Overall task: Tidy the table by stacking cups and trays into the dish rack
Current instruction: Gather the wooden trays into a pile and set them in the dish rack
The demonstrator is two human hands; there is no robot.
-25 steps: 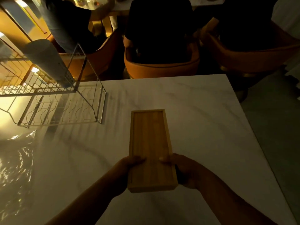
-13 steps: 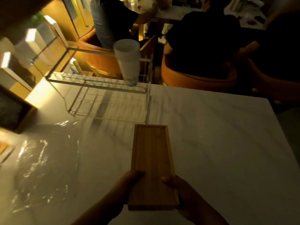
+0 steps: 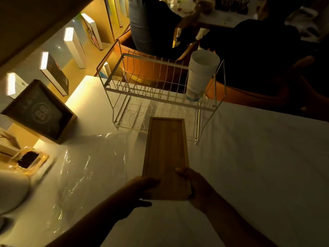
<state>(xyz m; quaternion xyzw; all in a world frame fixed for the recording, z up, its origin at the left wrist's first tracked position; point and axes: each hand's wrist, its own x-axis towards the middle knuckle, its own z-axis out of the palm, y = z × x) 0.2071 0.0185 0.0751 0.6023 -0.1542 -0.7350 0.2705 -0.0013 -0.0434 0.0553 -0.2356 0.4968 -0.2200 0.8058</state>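
Both my left hand (image 3: 140, 190) and right hand (image 3: 197, 188) grip the wooden tray's (image 3: 166, 154) near end; dim light hides my fingers. Its far end reaches the dish rack (image 3: 160, 97) holding stacked cups (image 3: 200, 73).

A pale circular emblem resembling the digits "88" is printed on the dark face of a square, wood-framed sign (image 3: 40, 111) standing at the left edge of the white marble counter (image 3: 249, 157). Smaller marks above the emblem are too blurred to be read.
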